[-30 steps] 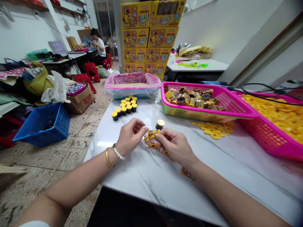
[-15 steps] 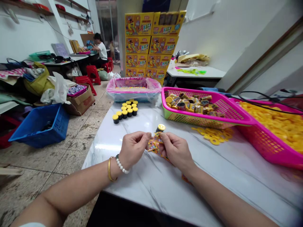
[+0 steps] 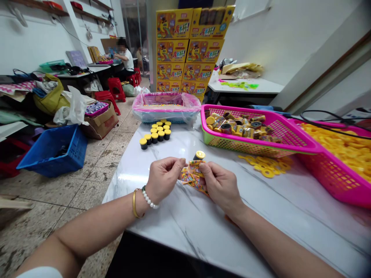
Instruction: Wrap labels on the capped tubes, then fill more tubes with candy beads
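Printed foil wrapper, in grip of left hand, right hand

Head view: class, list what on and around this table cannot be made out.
Wrappers: head view, print partly hidden by the left hand and right hand.
Far co-worker: head view, hands too small to make out.
Basket of yellow rings: head view, right end cut off by the picture edge.

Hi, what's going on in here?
A person pinches some colourful printed packets between the left hand and right hand at a marble-topped table. A yellow-capped black canister stands just beyond them, with a group of matching canisters farther left. Another person sits at a far table.
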The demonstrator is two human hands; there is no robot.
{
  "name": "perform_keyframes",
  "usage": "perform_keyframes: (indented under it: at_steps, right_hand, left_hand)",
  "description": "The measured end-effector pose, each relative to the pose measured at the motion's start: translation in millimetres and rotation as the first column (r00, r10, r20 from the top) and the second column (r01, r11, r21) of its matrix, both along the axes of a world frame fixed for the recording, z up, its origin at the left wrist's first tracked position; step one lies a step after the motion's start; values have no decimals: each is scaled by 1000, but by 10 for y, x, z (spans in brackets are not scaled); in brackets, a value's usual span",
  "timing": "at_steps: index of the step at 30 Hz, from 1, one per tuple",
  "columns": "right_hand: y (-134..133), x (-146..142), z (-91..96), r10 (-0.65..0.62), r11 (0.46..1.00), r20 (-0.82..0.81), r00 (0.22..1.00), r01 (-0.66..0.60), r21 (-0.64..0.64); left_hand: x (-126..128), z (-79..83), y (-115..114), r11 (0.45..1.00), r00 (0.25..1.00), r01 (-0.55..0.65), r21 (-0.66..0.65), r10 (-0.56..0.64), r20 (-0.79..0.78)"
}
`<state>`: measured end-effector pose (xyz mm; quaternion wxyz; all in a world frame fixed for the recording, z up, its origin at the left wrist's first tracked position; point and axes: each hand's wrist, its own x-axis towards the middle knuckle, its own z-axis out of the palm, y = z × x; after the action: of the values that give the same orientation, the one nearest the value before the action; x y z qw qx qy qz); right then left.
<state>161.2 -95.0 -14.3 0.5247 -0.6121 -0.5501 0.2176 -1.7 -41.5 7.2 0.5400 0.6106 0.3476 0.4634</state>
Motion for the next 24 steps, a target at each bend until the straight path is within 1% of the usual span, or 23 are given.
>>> perform_keyframes:
  at_steps: [9,12,14,16,19,24]
  right_hand:
    - [-15,-2,11,-28,997,60,998,24,71]
    - [-21,14,0,-33,996,72,997,27,85]
    - [-29,24,-2,-22,995,89,996,14,96]
    - [-36,27,2,-9,993,119,993,-5,119]
    - [-37,21,14,-7,987,168,986,-20,157]
    - [-27,10,21,-17,980,204,979,-24,197]
  left_hand:
    - [0,13,-34,1000,1000,23,11,-23,-10]
    - [1,12,-30,1000,999,19,7,-19,-32]
    - [1,17,-25,999,998,38,5,-37,-51]
    - [3,25,-17,998,997,56,-10,-56,-51]
    - [8,37,4,997,998,59,-55,-60,-10]
    - [3,45,35,993,999,19,-113,-15,31]
